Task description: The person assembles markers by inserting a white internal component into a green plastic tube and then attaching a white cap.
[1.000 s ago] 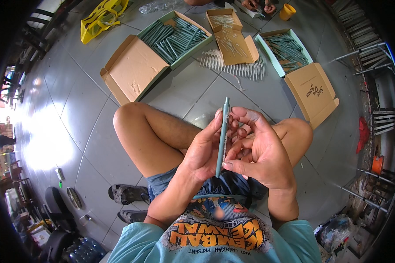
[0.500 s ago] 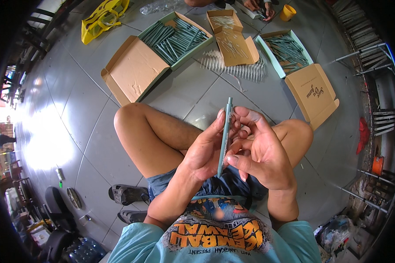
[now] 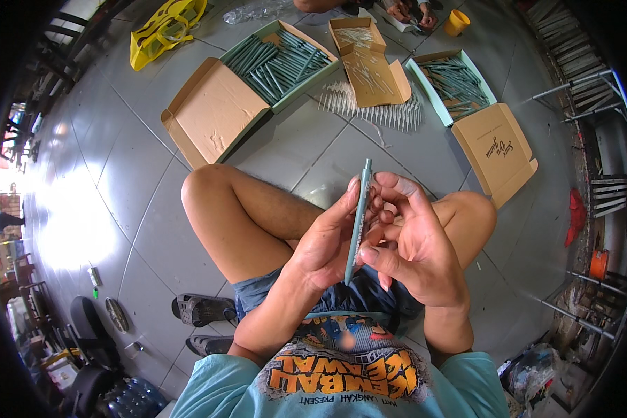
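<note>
A slim grey-green pen (image 3: 359, 221) stands almost upright over my lap, its top end leaning slightly right. My left hand (image 3: 319, 252) grips it from the left, with the thumb along the upper barrel. On the other side, the curled fingers and thumb of my right hand (image 3: 419, 256) close in on the barrel. Some of the fingers behind the pen are hidden. Small pale printing runs along its side. Beyond my knees, an open box (image 3: 301, 89) holds many similar pens, and a smaller open box (image 3: 435, 104) at the right holds more.
Between the boxes, a brown carton (image 3: 377, 85) with thin white refills rests over a row of more refills (image 3: 334, 102). A yellow bag (image 3: 143, 49), an orange cup (image 3: 456, 23) and another person's hands (image 3: 425, 17) are at the far side. Sandals (image 3: 203, 309) lie left of me.
The pen has turned a little in my fingers, so its printing shows differently. Its top end has dipped slightly and shifted right. My hands stay in nearly the same place.
</note>
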A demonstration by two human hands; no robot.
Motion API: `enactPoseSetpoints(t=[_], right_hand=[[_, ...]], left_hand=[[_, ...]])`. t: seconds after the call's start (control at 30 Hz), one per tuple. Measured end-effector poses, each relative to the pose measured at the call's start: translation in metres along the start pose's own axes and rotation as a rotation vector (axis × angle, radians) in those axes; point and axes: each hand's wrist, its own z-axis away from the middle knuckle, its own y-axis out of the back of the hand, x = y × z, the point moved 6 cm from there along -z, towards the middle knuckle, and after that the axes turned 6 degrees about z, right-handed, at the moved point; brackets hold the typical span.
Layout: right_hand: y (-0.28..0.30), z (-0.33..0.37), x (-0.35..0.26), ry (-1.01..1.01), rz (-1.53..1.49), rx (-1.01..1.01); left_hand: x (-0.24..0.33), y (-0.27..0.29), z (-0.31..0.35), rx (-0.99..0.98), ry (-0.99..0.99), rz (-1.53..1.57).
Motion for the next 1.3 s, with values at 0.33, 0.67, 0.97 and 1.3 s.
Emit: enactPoseSetpoints(t=[0.33, 0.67, 0.97, 1.3], right_hand=[[0.000, -0.001, 0.001, 0.011, 0.002, 0.002], [0.002, 0.000, -0.001, 0.092, 0.061, 0.063], [0.006, -0.002, 0.003, -0.008, 0.043, 0.031], [0.006, -0.003, 0.005, -0.062, 0.035, -0.005]], left_hand=[[0.000, 0.006, -0.001, 0.014, -0.015, 0.036], [0.001, -0.001, -0.001, -0.029, -0.031, -0.036], [0.008, 0.001, 0.002, 0.004, -0.089, -0.110], [0.008, -0.003, 0.003, 0.039, -0.093, -0.133]])
